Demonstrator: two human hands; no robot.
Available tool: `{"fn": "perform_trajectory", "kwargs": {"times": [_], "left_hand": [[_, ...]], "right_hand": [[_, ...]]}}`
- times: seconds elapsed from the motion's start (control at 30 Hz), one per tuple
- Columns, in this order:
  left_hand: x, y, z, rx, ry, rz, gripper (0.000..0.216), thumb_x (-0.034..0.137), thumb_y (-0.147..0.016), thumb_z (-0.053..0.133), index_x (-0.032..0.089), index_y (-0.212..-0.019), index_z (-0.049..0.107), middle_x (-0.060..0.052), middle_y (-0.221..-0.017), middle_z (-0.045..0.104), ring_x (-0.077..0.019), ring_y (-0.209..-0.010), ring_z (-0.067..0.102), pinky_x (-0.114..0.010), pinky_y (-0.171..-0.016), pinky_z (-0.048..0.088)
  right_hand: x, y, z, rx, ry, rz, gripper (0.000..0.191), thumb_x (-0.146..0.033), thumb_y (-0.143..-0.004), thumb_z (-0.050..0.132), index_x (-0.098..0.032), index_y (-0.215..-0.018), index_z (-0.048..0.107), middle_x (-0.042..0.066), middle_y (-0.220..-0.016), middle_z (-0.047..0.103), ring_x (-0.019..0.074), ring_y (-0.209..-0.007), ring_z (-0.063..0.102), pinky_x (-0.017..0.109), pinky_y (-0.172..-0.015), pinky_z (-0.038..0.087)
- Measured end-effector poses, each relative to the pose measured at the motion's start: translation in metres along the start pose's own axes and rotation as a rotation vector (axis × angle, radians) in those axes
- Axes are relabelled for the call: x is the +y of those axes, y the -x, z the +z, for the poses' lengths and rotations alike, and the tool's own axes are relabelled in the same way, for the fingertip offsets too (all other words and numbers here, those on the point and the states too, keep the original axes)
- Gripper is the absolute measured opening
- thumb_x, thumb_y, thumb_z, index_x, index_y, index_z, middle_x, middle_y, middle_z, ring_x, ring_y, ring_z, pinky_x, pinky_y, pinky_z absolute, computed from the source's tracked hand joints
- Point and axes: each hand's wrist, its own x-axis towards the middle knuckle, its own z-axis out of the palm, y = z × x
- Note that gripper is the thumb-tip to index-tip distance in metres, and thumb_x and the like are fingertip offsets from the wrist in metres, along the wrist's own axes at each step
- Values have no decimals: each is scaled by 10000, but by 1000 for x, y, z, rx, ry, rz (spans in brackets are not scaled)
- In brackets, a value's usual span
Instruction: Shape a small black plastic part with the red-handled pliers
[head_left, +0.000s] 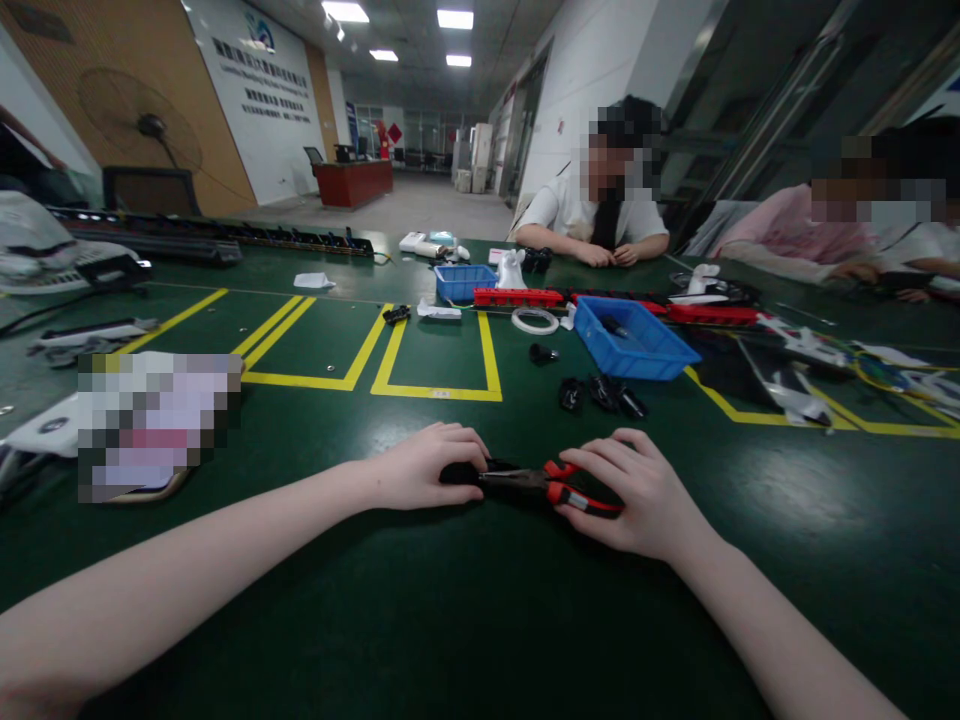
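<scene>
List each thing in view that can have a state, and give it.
Bare left hand, closed on small black part.
Bare right hand, closed around red-and-black long-nosed pliers.
Pliers, held; jaw opening unclear.
Rectangular phone, screen apparently lit, contents blurred.
Large blue plastic bin, open-topped, black item inside.
Small blue plastic bin, open-topped, contents unclear.
White ring-shaped coil, lying flat.
White ceiling lights, lit.

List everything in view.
Pliers: one, red/black, centre
Black piece: one, black, at pliers' tips
Bins: two, blue, behind pliers
Strips: several, red, by bins
Ring: one, white, between bins
Loose parts: several, black, by bins
Phone: one, pale, left
Clutter: uncounted, mixed, tabletop
Table: one, green, underneath
Fan: one, dark, background
Desk: one, red, background
Light panels: four, white, ceiling
People: several, varied clothing, beyond table
Left grip: one, bare, on black piece
Right grip: one, bare, on pliers
</scene>
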Motion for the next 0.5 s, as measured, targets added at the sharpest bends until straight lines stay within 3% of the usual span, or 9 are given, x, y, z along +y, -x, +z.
{"fn": "perform_trajectory", "kwargs": {"times": [0.5], "left_hand": [[-6,2,3,-11,-55,28,187,299,-893,683,179,-1027,631,-72,-1142,657,-217,-1027,610,-358,-879,474]], "right_hand": [[-11,-4,0,-39,-20,33,349,-403,-816,647,-175,-1079,622,95,-949,715,219,-811,652,410,-801,437]]}}
